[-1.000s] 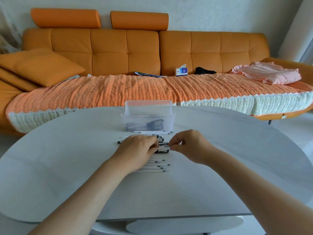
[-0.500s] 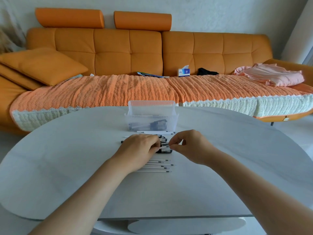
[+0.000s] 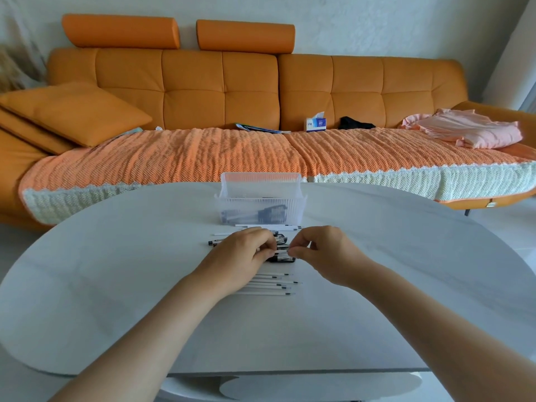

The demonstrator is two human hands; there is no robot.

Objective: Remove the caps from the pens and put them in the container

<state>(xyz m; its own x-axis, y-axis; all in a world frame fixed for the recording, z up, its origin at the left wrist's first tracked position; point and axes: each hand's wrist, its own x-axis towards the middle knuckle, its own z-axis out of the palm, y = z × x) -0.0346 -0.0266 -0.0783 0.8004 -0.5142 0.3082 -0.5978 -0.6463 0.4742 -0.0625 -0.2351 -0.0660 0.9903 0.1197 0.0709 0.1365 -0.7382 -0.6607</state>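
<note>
While both hands meet over a heap of pens [image 3: 280, 239] on the white counter [image 3: 116, 271], the left hand [image 3: 240, 253] curls around one pen [image 3: 280, 252] and the right hand [image 3: 324, 253] pinches its end. A clear container [image 3: 293, 210] stands just behind them.

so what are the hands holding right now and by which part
One pen, held between both: the left hand grips its barrel, the right hand pinches the other end with thumb and forefinger. Cannot tell if that end is the cap.
</note>
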